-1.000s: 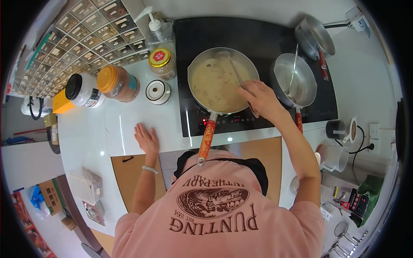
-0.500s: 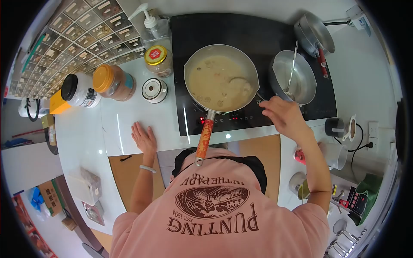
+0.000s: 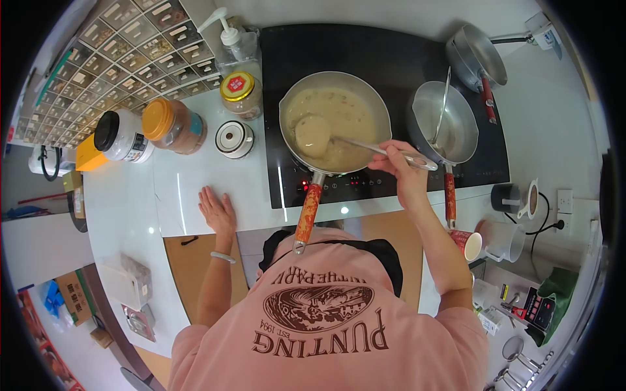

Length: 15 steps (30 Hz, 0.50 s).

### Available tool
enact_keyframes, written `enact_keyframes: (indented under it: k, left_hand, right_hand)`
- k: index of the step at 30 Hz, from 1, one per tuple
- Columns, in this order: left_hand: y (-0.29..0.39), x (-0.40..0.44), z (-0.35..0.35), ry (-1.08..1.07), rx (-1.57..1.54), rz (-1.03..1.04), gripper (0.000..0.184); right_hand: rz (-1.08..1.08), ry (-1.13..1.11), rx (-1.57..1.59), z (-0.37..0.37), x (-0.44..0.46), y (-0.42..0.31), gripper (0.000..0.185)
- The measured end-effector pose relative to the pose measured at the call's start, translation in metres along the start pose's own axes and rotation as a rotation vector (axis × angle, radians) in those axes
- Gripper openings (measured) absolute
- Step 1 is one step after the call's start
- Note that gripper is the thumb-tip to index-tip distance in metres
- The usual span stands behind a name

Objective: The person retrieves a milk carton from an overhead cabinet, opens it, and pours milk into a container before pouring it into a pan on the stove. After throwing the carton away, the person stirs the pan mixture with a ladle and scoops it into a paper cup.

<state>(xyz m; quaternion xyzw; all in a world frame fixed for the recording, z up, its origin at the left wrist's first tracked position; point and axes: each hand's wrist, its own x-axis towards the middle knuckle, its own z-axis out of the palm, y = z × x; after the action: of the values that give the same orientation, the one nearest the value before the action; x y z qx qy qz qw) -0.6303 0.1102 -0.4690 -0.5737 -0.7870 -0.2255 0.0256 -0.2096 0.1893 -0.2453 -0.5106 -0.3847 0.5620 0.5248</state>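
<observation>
My right hand (image 3: 399, 171) grips the handle of a metal ladle (image 3: 365, 144). The bowl of the ladle is in the left part of a saucepan (image 3: 385, 107), filled with pale milky liquid (image 3: 349, 107). This pan stands on the black cooktop, its orange-red patterned handle (image 3: 308, 215) pointing toward me. Flat on the white counter, fingers spread, lies my left hand (image 3: 217, 207), left of the pan handle and holding nothing. To the right of the ladle is a second saucepan (image 3: 456, 140) with a metal utensil (image 3: 444, 104) leaning in it.
Stacked pans (image 3: 479, 55) sit at the cooktop's (image 3: 391, 49) back right corner. Left of it stand a yellow-lidded jar (image 3: 240, 98), a small white lidded pot (image 3: 233, 138), larger jars (image 3: 173, 127) and a pump bottle (image 3: 236, 45). A red paper cup (image 3: 466, 244) is at right.
My right hand has moved left, and the ladle's bowl has swept from the right side of the liquid to the left. My left hand stays in place.
</observation>
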Motion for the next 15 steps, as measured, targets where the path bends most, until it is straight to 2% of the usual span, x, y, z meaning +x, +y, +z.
enact_keyframes:
  k: [6,10,12,15]
  left_hand:
    - [-0.002,0.000,0.003,-0.007,-0.006,-0.017,0.060]
    - [-0.004,-0.002,0.004,-0.002,0.000,-0.011,0.060]
    - [-0.004,-0.001,0.004,0.005,0.006,-0.007,0.060]
    - [-0.003,-0.001,0.003,-0.006,0.008,-0.018,0.060]
  right_hand:
    - [-0.410,-0.037,-0.346,0.008,0.004,-0.034,0.018]
    - [-0.588,-0.061,-0.659,0.004,0.004,-0.044,0.012]
    - [-0.729,-0.097,-0.910,-0.003,0.004,-0.043,0.014]
    - [-1.058,-0.129,-1.145,-0.009,0.012,-0.016,0.029]
